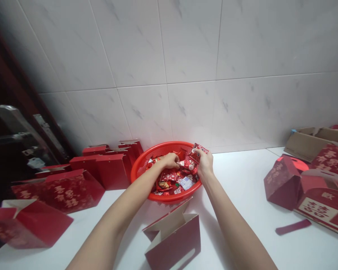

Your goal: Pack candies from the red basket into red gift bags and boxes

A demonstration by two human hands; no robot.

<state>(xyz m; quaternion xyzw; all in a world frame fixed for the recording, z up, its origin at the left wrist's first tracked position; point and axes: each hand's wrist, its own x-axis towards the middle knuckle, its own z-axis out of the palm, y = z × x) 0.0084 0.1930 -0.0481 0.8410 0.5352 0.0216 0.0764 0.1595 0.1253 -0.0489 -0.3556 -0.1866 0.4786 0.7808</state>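
A red plastic basket [141, 161] with perforated sides stands against the wall, filled with wrapped candies [169, 177] in mostly red wrappers. Inside it my left hand [170, 160] reaches among the candies, its fingers closed together; a red-and-white wrapper touches its fingertips, and whether it grips one is hidden. At the basket's right rim my right hand [205, 161] is closed on red candy packets [199, 147] that stick out above its fingers. Between my forearms, in front of the basket, an open red gift box [176, 240] stands with its top flaps apart.
Several red gift boxes [112, 170] stand along the left side, near a dark door with a metal handle [19, 127]. On the right are a cardboard carton [305, 144], more red boxes [283, 182] and a dark red strip [293, 227]. A tiled wall [191, 108] rises behind the white table.
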